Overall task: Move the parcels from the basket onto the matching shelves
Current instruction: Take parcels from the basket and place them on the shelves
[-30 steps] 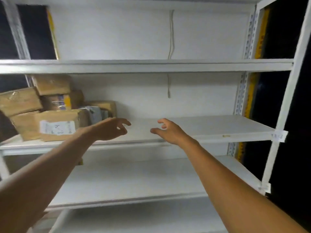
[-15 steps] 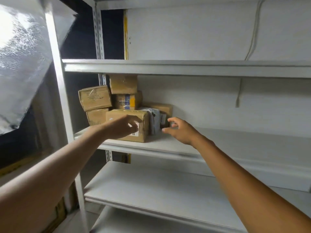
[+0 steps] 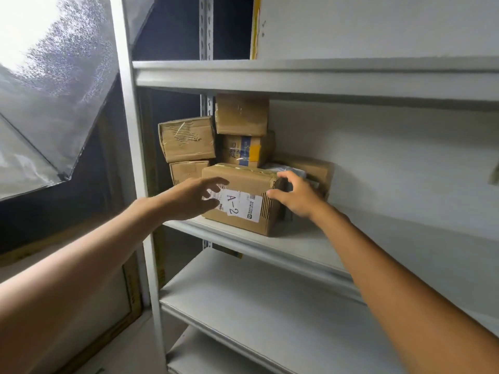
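A brown cardboard parcel point(image 3: 243, 184) with a white label reading "A-2" sits at the front left of a white shelf point(image 3: 283, 244). Both arms reach toward it. My left hand point(image 3: 194, 198) hovers in front of its left face with fingers spread. My right hand point(image 3: 294, 198) is at its right edge, fingers loosely bent, thumb near the corner; I cannot tell if it touches. Behind it are stacked several more brown parcels point(image 3: 187, 143), one with blue and yellow tape point(image 3: 247, 151). The basket is out of view.
A white upright post point(image 3: 135, 184) borders the shelving on the left. A shelf above point(image 3: 310, 76) and two bare shelves below point(image 3: 270, 314) frame the parcel shelf. A silvery reflective sheet point(image 3: 46, 90) hangs at the far left. A wrapped packet point(image 3: 286, 168) lies behind the A-2 parcel.
The view has swung left and closer to the parcel stack. Both hands have moved from the bare middle of the shelf to either side of the A-2 parcel.
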The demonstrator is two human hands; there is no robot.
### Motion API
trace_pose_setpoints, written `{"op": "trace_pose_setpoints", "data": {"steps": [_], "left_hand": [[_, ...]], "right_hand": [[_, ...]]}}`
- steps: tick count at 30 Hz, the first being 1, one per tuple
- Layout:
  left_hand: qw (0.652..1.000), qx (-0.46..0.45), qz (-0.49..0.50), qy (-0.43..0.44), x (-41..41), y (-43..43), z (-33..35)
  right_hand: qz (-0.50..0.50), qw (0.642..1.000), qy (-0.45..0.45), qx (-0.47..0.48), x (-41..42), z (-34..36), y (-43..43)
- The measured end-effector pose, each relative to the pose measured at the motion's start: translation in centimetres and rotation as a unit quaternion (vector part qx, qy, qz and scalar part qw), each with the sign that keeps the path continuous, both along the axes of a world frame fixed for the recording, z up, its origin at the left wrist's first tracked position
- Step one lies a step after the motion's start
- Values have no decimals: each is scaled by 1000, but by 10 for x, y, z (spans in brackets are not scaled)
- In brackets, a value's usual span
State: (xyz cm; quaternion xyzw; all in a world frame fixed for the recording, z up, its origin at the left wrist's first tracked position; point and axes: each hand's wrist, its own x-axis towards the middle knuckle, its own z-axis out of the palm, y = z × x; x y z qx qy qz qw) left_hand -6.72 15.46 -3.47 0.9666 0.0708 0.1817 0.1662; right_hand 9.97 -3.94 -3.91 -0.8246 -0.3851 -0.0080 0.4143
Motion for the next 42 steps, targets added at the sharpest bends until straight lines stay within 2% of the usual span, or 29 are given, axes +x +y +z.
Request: {"op": "trace_pose_setpoints", "data": {"steps": [3, 6, 9, 14, 16, 20, 30, 32, 34, 36, 37, 42], "left_hand": [[998, 28, 35, -45, 9, 16, -5], [996, 69, 53, -21, 22, 33, -10], [996, 76, 41, -13, 39, 56, -13], [994, 54, -39, -84, 68, 85, -25], [988, 62, -68, -125, 78, 92, -37], [975, 12, -92, -204, 87, 101, -61], [967, -48, -119, -219, 68, 88, -61], [959, -87, -135, -232, 64, 83, -64], [940, -204, -123, -243, 61, 71, -70], [908, -337, -124, -215, 59, 52, -78], [899, -367, -135, -197, 59, 43, -82], [903, -354, -150, -194, 59, -1, -84]], "right_hand": [[16, 1000, -16, 8, 14, -7, 19], [-17, 996, -87, -24, 24, -19, 31], [-34, 992, -118, -9, 35, -21, 41], [-36, 994, -98, 38, 40, -26, 53], [-55, 991, -96, 77, 38, -36, 58], [-70, 980, -75, 168, 30, -62, 64], [-79, 968, -12, 237, 8, -71, 58], [-79, 967, -14, 243, 2, -71, 46], [-86, 967, -25, 240, -4, -72, 34], [-96, 969, -40, 226, -9, -74, 20], [-102, 970, -43, 218, -11, -76, 14], [-132, 957, 18, 257, -23, -87, -30]]}}
